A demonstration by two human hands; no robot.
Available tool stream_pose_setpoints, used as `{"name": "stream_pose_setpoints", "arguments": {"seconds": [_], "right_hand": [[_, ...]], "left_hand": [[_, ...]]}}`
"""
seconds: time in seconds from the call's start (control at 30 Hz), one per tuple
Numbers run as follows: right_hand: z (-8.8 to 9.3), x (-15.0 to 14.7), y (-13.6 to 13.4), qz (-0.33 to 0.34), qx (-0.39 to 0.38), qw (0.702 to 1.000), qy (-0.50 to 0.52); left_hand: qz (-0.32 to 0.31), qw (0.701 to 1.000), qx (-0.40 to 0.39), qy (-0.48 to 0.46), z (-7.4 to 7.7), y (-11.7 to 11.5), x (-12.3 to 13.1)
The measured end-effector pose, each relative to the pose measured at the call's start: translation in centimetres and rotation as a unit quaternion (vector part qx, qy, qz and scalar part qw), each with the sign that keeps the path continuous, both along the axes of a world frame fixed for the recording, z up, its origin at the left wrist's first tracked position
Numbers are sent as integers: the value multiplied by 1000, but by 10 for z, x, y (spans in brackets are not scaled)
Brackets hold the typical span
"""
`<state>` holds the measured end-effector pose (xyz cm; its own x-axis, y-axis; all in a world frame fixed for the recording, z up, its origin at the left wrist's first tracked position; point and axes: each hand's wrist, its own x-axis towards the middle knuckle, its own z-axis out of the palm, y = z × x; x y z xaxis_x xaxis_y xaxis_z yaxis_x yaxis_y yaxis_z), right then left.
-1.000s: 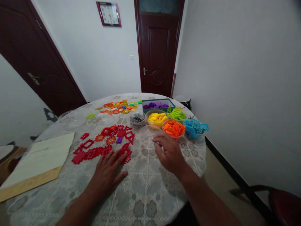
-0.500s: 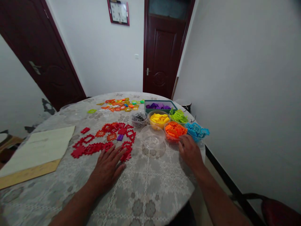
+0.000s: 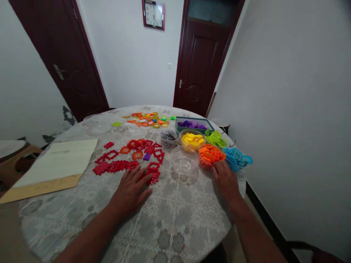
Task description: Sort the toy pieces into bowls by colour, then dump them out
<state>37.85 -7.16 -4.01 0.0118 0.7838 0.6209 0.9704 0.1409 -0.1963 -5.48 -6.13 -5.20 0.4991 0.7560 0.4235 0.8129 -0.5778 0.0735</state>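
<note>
My left hand [image 3: 134, 186] lies flat on the tablecloth with its fingers apart. Its fingertips reach the near edge of a spread of red plastic building pieces [image 3: 117, 166], and nothing is seen in its grasp. A purple piece [image 3: 147, 157] and some orange frame-shaped pieces [image 3: 137, 155] lie among the red ones. At the right, my right hand [image 3: 225, 179] has its fingers closed at the near right side of a clear bowl of orange pieces [image 3: 211, 154]; the fingertips are partly hidden. An uncovered clear bowl [image 3: 184, 160] stands left of it.
Close by are bowls of yellow [image 3: 193, 140], green [image 3: 215, 138], blue [image 3: 237, 157] and grey pieces [image 3: 169, 136]. Behind them sits a green box [image 3: 194, 122] holding purple pieces. Mixed pieces [image 3: 148, 119] lie at the far side. Paper sheets [image 3: 57, 160] rest at left.
The view has turned slightly left, so everything appears further right. My right hand has drawn slightly nearer to me along the orange bowl's side; my left hand stays flat by the red pieces.
</note>
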Motion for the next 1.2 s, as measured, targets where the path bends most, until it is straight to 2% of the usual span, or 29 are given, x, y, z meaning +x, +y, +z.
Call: {"name": "stream_pose_setpoints", "arguments": {"seconds": [0.2,0.37,0.5,0.67,0.8,0.93,1.07,1.2], "right_hand": [[-2,10,-3,30,25,999,-34],[8,15,-15,49,58,994,-77],[31,13,-33,43,78,990,-113],[81,-5,-62,27,98,981,-166],[121,-40,-72,67,132,974,-172],[140,-101,-58,168,129,973,-95],[134,-172,-26,277,6,959,66],[108,-230,12,320,-139,912,214]], "left_hand": [[-11,999,-18,-26,3,-8,-3],[1,999,5,-40,2,-8,-6],[33,996,33,-71,0,-2,-12],[106,986,67,-110,0,3,-17],[199,966,93,-136,-2,6,-24],[282,943,97,-150,-9,12,-38],[338,921,82,-176,-15,17,-52],[357,913,59,-189,-19,19,-57]]}}
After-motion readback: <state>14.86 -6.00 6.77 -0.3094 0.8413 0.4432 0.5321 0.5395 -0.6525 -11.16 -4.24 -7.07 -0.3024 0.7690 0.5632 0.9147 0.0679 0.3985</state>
